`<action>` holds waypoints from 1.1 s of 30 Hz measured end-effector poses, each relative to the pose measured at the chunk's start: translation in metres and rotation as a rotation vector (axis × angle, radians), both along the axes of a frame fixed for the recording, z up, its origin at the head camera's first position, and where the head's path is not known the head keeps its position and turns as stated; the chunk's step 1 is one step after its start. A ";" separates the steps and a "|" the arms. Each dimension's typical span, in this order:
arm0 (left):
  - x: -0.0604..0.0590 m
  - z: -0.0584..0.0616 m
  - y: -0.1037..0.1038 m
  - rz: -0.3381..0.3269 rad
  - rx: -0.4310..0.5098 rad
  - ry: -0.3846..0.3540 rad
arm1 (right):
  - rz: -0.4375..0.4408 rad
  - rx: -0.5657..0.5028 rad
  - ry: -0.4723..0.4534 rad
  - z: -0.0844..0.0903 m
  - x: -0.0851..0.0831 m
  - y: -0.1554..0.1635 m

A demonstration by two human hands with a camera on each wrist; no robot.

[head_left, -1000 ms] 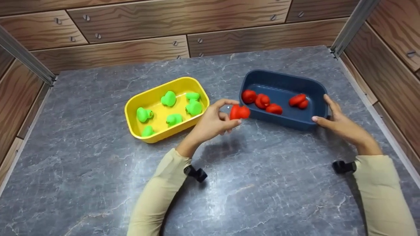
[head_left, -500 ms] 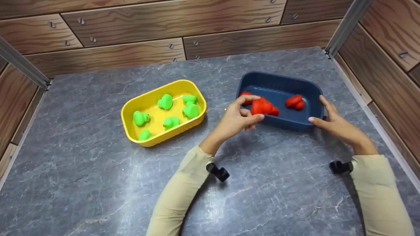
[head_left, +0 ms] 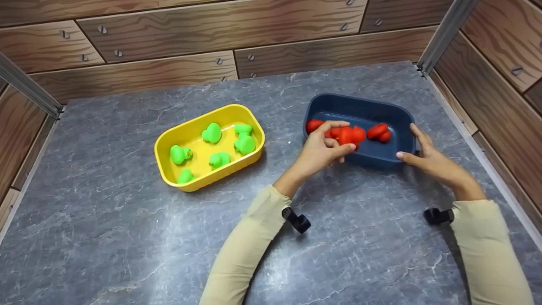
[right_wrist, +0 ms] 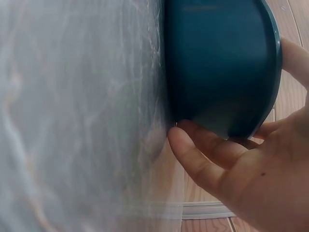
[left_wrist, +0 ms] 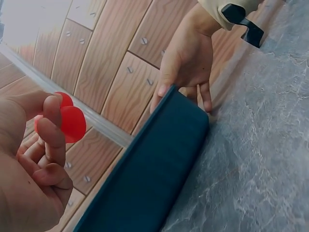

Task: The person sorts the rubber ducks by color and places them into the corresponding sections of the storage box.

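My left hand (head_left: pixel 314 156) pinches a red rubber duck (head_left: pixel 357 134) between thumb and fingers, over the near left part of the dark blue bin (head_left: pixel 372 160). The same held duck (left_wrist: pixel 72 124) stands above the bin's rim in the left wrist view. More red ducks (head_left: pixel 378 131) lie inside the bin, some partly hidden behind my left hand. My right hand (head_left: pixel 440 166) grips the bin's right end, thumb at the near rim. In the right wrist view, the fingers of the right hand (right_wrist: pixel 270 169) lie against the bin's outer wall (right_wrist: pixel 222 63).
A yellow bin (head_left: pixel 224 174) holding several green rubber ducks (head_left: pixel 244 144) stands on the left of the grey marbled table (head_left: pixel 127 237). Wood-patterned panels (head_left: pixel 288 48) close off the back and sides.
My left hand has carried the red duck rightward, from between the two bins to over the blue bin. The right hand stays at the blue bin's end. The head view has shifted slightly.
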State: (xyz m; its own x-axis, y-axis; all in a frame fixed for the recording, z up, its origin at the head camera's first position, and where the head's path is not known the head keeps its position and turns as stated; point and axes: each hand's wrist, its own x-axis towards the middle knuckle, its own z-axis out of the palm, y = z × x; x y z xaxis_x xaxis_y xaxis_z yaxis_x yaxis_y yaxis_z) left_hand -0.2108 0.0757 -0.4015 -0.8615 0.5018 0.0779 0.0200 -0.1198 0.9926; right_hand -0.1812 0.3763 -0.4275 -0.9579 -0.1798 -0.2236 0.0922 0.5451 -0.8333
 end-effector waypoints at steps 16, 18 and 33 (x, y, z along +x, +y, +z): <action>-0.016 -0.009 0.025 0.119 -0.062 -0.044 | -0.003 -0.004 -0.007 0.001 0.001 -0.001; -0.016 -0.008 0.028 0.120 -0.060 -0.045 | -0.008 -0.002 -0.007 0.001 0.001 -0.001; -0.013 -0.002 0.050 0.067 -0.053 -0.002 | -0.002 0.001 -0.010 0.003 0.003 -0.002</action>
State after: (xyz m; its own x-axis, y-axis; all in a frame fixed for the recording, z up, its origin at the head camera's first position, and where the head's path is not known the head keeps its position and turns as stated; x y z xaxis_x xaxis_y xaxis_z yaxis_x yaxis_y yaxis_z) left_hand -0.2235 0.1253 -0.4033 -0.8932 0.4467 0.0508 0.0237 -0.0659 0.9975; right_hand -0.1787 0.3742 -0.4245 -0.9560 -0.1774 -0.2337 0.1021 0.5454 -0.8319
